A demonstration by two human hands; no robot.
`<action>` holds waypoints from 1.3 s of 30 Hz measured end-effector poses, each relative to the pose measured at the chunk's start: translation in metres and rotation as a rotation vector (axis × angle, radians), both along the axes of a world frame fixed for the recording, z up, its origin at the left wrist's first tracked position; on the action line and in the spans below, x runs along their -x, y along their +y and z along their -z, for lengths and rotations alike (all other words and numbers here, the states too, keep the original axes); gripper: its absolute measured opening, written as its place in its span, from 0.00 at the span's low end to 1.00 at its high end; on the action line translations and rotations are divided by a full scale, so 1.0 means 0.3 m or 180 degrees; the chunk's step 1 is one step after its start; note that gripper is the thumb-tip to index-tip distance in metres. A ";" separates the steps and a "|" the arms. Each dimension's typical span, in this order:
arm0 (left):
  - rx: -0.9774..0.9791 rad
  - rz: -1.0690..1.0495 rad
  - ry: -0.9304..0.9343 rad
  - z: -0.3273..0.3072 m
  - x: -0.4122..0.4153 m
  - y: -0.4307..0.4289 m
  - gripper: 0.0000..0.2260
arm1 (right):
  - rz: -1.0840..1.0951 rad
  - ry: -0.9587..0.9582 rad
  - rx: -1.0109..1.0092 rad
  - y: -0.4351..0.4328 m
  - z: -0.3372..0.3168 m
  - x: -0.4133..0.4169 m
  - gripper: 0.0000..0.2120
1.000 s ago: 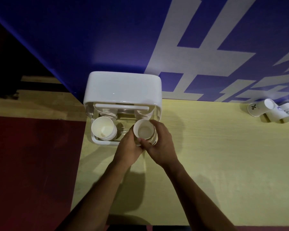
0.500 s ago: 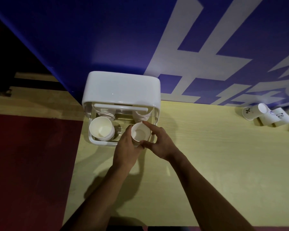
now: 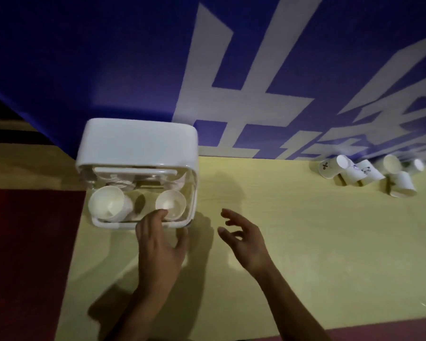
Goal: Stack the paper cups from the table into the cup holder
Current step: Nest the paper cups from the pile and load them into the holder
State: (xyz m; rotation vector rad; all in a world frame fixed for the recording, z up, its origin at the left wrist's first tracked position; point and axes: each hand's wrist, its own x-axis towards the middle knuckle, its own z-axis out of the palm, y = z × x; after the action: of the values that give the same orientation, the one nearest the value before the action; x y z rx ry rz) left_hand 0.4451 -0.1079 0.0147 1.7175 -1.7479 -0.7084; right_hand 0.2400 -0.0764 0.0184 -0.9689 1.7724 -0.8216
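Note:
A white cup holder (image 3: 135, 146) with a clear front stands at the table's far left corner. Inside it, a stack of white paper cups (image 3: 107, 204) fills the left slot and a paper cup (image 3: 170, 202) sits upright in the right slot. My left hand (image 3: 159, 244) is at the holder's front rim, fingertips near the right cup, holding nothing. To its right, my right hand (image 3: 244, 238) hovers over the table with its fingers spread, empty. Several loose paper cups (image 3: 354, 172) lie on their sides at the far right by the wall.
The pale wooden table (image 3: 293, 254) runs from the holder to the loose cups. A blue wall with white lettering (image 3: 231, 94) stands right behind it. Dark red floor (image 3: 27, 254) lies beyond the table's left edge.
Both hands have let go of the cup, which now sits in the holder's right slot. My right hand has pulled back to the right and opened; more loose cups show.

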 end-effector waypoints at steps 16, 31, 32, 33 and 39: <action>-0.0473 0.2255 -0.0805 0.014 1.516 -0.004 0.30 | 0.2261 -0.0393 0.0059 0.530 -0.033 1.289 0.11; 0.1287 0.3842 -0.3944 0.196 2.180 -0.208 0.21 | 0.1766 -0.0054 -0.0332 0.573 0.178 1.923 0.08; 0.1292 0.3921 -0.3842 0.193 2.175 -0.220 0.21 | 0.1722 -0.0018 -0.0312 0.539 0.186 1.937 0.08; 0.1283 0.3968 -0.3747 0.181 2.165 -0.228 0.19 | 0.1647 0.0024 -0.0287 0.499 0.193 1.947 0.09; 0.0013 0.2618 -0.1325 0.007 2.098 -0.149 0.30 | 0.1231 0.0011 -0.0285 0.176 0.247 1.951 0.37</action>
State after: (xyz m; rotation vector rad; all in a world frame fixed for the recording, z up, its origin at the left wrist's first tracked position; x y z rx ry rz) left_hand -0.1845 -0.1526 0.0124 1.1431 -2.7888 -0.6891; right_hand -0.3454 -0.0235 -0.0556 -0.5749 2.0136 -0.9683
